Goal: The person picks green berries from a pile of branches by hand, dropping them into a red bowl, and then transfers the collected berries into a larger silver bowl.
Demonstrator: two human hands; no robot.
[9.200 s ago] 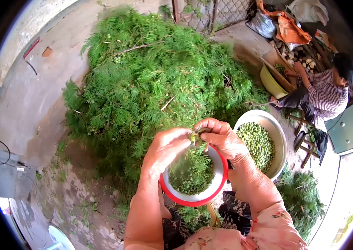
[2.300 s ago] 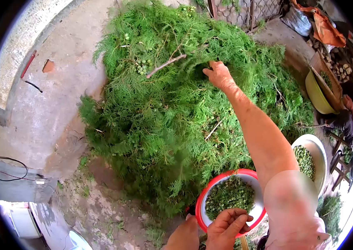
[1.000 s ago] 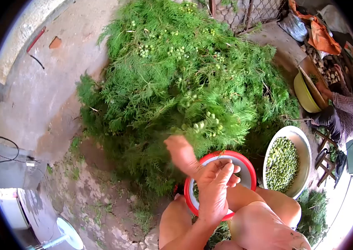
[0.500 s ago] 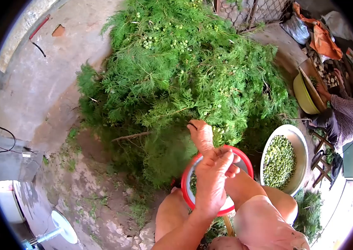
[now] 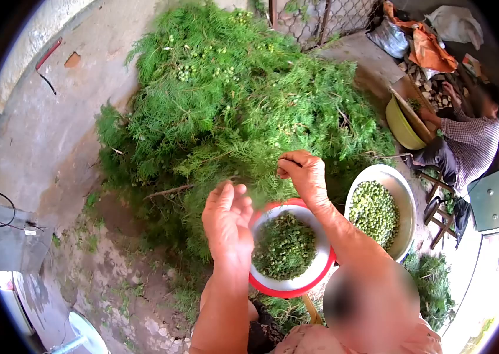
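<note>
My left hand (image 5: 227, 224) is raised at the left of a red-rimmed white basin (image 5: 281, 293), its fingers apart and nothing visible in them. Above the basin's far edge, my right hand (image 5: 305, 177) pinches thumb and finger together on a leafy evergreen sprig (image 5: 264, 184), partly smeared by motion. Small green cones and leaf bits (image 5: 285, 248) lie inside the basin. Just beyond both hands rises a big heap of green branches (image 5: 232, 106) bearing pale green cones.
A larger pale basin (image 5: 406, 219) of picked green cones (image 5: 373, 212) stands at right. Further right, a seated person (image 5: 468, 144) works over a yellow tub (image 5: 400, 127). A fan (image 5: 87, 333) is at lower left; a red-handled tool (image 5: 49, 53) lies on the floor.
My hands, crossed over the basin before, have separated: the left moved left and opened, the right moved right and up. The basin's contents now show. The view has shifted slightly.
</note>
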